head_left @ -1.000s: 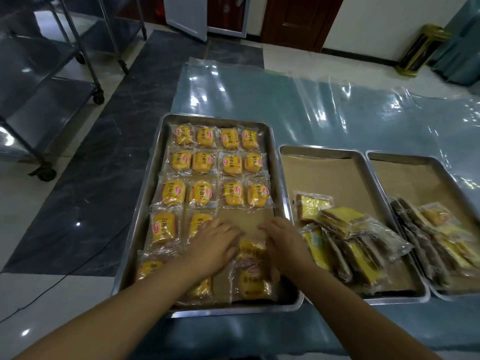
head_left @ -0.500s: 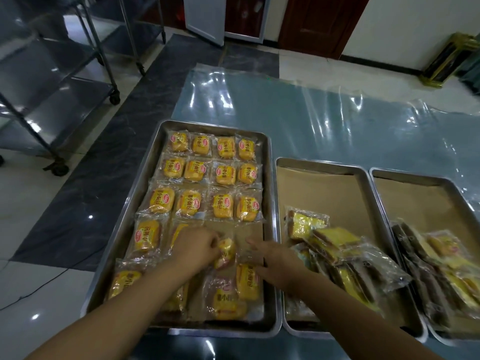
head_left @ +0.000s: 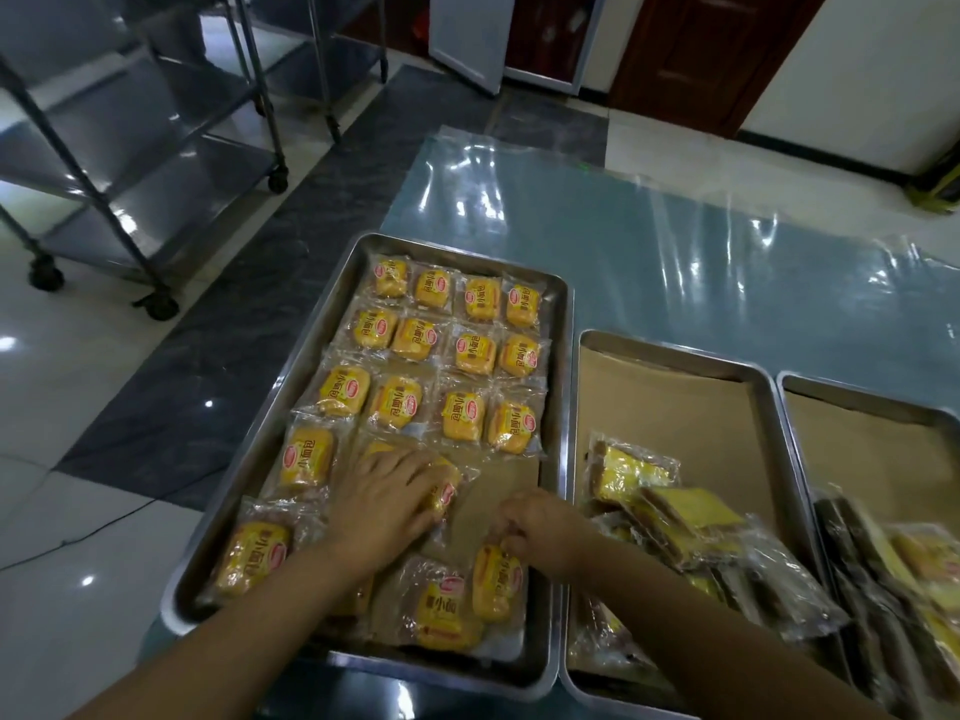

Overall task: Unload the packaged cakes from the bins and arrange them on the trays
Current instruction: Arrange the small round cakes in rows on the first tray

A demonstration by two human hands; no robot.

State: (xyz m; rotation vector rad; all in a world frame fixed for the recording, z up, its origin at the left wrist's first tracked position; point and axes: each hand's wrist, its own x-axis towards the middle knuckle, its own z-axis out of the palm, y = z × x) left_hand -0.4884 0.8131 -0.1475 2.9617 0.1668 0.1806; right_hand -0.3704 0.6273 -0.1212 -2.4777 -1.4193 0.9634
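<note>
Head view: on my feed the left hand [head_left: 387,498] lies palm down inside the left tray [head_left: 270,433]. Its fingers [head_left: 415,472] are close together and laid flat over one yellow cake packet [head_left: 445,493], which shows just past the fingertips on their right. I cannot tell what the thumb is doing.

The right hand [head_left: 540,532] sits beside it. Its fingertips [head_left: 511,517] are curled in and pinch the top edge of a second packet [head_left: 496,582]. That packet lies tilted on the wrist side of those fingertips and overlaps a third packet [head_left: 441,613] at the tray's near edge. Between the two sets of fingertips I see a bare strip of brown paper liner [head_left: 498,480].

Ahead of both hands' fingers, the arranged cakes [head_left: 457,350] lie flat in three rows of four, labels up. Left of the left fingers lie two more packets [head_left: 306,462], one behind the other.

Right of the right knuckles, the middle tray [head_left: 675,350] holds a loose heap of packets [head_left: 670,517]. Farther right, a third tray [head_left: 857,387] holds another heap [head_left: 914,563], too blurred for me to read.

All three trays stand on a table under clear plastic sheet [head_left: 623,226]. Far beyond the left fingers, steel trolleys [head_left: 156,148] stand on the floor.
</note>
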